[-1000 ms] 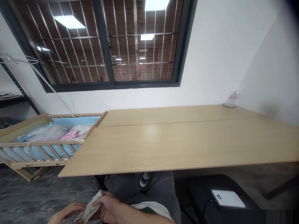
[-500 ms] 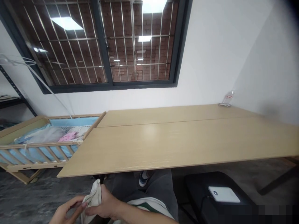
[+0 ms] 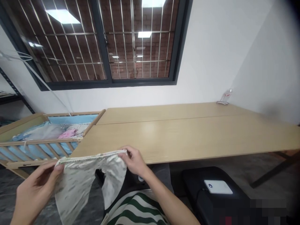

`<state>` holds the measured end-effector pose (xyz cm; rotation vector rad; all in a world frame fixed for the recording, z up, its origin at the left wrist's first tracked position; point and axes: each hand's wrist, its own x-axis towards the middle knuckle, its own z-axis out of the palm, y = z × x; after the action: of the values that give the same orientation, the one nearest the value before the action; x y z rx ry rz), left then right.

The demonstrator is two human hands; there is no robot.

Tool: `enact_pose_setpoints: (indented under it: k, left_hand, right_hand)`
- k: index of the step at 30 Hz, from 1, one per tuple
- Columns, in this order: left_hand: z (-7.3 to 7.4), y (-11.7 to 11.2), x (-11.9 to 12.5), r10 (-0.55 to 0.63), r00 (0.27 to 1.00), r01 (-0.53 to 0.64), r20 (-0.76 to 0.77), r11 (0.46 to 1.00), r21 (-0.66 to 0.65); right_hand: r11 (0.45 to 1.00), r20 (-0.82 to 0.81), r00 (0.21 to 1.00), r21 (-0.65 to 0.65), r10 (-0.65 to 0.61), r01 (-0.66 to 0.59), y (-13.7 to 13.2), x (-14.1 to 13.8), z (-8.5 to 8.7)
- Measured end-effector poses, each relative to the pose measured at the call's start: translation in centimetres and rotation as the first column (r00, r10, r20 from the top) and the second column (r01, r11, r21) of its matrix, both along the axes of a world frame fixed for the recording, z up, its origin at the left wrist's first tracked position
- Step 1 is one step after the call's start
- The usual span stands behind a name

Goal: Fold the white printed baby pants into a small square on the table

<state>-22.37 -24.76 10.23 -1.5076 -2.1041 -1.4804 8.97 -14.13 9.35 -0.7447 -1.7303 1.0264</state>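
A small pair of pale baby pants (image 3: 76, 178) with a faint print hangs stretched between my two hands, its gathered waistband running along the top and two legs dangling below. My left hand (image 3: 37, 187) pinches the waistband's left end between thumb and fingers. At the other end, my right hand (image 3: 134, 161) grips the waistband near the front edge of the wooden table (image 3: 178, 137). The pants overlap the table's front left corner in view, with the legs over my lap.
Left of the table stands a wooden crib (image 3: 44, 143) with blue lining and folded cloths. A clear bottle (image 3: 226, 96) is at the table's far right. On a black stool (image 3: 199, 175) to my right lies a white phone-like device (image 3: 218, 187) with a cable.
The pants were bunched between my hands low in front of me. My hands have risen and moved apart, spreading the waistband wide and letting the legs hang down.
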Motion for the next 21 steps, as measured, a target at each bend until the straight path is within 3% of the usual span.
enact_pose_setpoints:
  k: [3,7,9,11,14,16,19,21]
  left_hand:
    - [3.5,1.4,3.7,-0.062,0.992,0.039,0.109,0.979,0.201]
    - [7.7,5.7,6.7,-0.248,0.968,0.21,0.04,0.887,0.412]
    - [9.1,8.8,7.4,-0.283,0.959,0.259,-0.006,0.868,0.423]
    - [9.6,12.4,7.9,-0.316,0.949,0.3,-0.018,0.882,0.363]
    - [8.0,17.9,9.0,-0.38,0.925,0.38,-0.025,0.916,0.132]
    - [5.5,21.1,10.0,-0.436,0.899,0.433,-0.034,0.899,-0.072]
    - [1.0,24.7,11.8,-0.497,0.867,0.476,-0.028,0.844,-0.247]
    - [-1.7,26.3,12.6,-0.492,0.87,0.452,-0.036,0.823,-0.345]
  right_hand:
    - [0.971,-0.084,0.993,0.219,-0.078,0.095,0.6,2.3,3.9]
    - [0.895,-0.158,0.962,0.357,-0.223,0.266,2.4,5.0,8.2]
    - [0.874,-0.194,0.943,0.36,-0.271,0.325,4.1,6.2,9.6]
    - [0.857,-0.185,0.931,0.367,-0.313,0.361,6.8,7.3,10.0]
    - [0.846,-0.058,0.92,0.375,-0.387,0.379,12.0,8.9,8.4]
    - [0.856,0.089,0.89,0.332,-0.447,0.397,15.7,9.8,5.9]
    - [0.867,0.371,0.785,0.262,-0.497,0.425,20.0,10.3,1.6]
    - [0.878,0.457,0.75,0.241,-0.478,0.413,21.5,10.3,-1.0]
